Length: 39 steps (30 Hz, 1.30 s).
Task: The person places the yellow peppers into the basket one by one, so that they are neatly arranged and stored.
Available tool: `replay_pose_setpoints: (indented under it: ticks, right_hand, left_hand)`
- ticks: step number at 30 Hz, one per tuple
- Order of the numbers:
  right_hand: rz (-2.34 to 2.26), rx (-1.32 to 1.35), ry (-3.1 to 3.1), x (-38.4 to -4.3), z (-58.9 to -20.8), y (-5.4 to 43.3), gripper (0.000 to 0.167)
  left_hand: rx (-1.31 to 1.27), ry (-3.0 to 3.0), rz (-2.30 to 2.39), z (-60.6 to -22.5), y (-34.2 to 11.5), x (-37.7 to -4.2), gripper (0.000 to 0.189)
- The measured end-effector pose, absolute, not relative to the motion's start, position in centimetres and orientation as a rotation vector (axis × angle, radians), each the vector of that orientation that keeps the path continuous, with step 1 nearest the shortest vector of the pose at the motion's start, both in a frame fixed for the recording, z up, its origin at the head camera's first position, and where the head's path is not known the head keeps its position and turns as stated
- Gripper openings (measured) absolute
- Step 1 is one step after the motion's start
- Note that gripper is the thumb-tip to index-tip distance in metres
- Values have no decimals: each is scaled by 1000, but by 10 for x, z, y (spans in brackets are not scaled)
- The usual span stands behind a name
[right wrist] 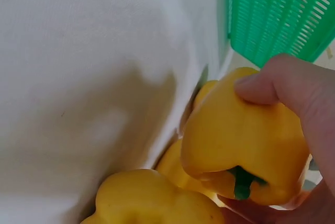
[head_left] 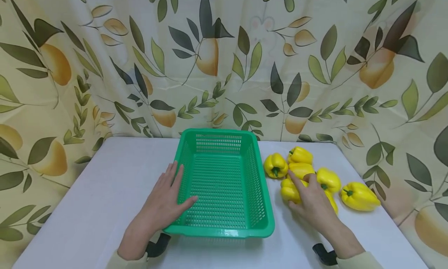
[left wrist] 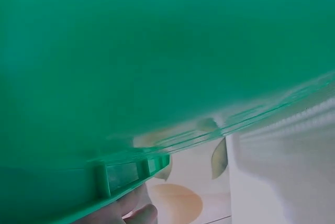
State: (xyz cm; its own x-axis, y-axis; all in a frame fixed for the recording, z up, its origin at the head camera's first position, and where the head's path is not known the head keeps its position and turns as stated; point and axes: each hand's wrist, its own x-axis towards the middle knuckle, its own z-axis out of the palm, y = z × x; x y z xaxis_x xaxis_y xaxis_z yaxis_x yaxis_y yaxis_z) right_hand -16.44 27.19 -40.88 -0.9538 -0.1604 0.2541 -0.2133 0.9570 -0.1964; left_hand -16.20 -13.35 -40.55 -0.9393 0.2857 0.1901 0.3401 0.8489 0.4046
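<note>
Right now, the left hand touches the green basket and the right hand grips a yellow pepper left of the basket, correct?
No, the side is wrong: the head view shows the yellow pepper in the right hand is right of the green basket, which the left hand touches.

No legible words or numbers, one faint mark (head_left: 230, 232) — too small to read — at six o'clock on the green basket (head_left: 210, 232)

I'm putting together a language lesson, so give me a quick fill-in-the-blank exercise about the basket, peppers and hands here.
The basket is coloured ____.
The peppers beside it are coloured ____.
The hand holding a pepper is the person's ____ one.

Missing words: green; yellow; right.
</note>
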Motion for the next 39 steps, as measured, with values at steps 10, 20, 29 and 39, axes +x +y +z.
replay_pose_setpoints:
  ticks: [10,20,29,39]
  right_hand:
    - [292,260,-2843,-164,-407,272,75]
    - [119,332,-2940,-168,-411,271,81]
    - [317,402,-2980,-167,-405,271,78]
    - [321,450,-3002,-172,-400,269,66]
  left_hand:
    - [-479,-2906,-679,-407,-129,-165,99]
    - [-460,-2921,-684,-408,-127,-164,99]
    - [-494,-2938,-755,-405,-135,-166,98]
    - [-567,-2907,-751,-407,-141,-166,96]
